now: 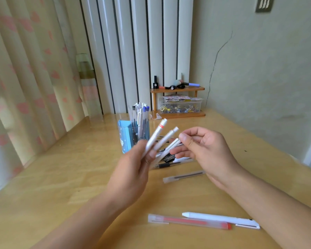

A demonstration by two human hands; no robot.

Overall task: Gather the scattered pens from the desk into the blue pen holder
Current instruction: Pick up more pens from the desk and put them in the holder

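Observation:
My left hand (133,169) grips three white pens (162,137), fanned up and to the right in front of the blue pen holder (127,137). The holder stands at mid-desk with several pens (140,112) upright in it. My right hand (203,150) hovers just right of the fanned pens, fingers loosely curled, its fingertips at the tip of the lowest one. Loose pens lie on the desk: a black-grip pen (169,165), a clear capped pen (184,176), a red-ink clear pen (188,221) and a white pen (221,219) near the front.
A small wooden shelf (178,115) with a clear box of clips and bottles on top stands at the back by the wall. A clear bottle (90,90) is at the back left beside the curtain. A black binder clip (169,158) lies under the hands.

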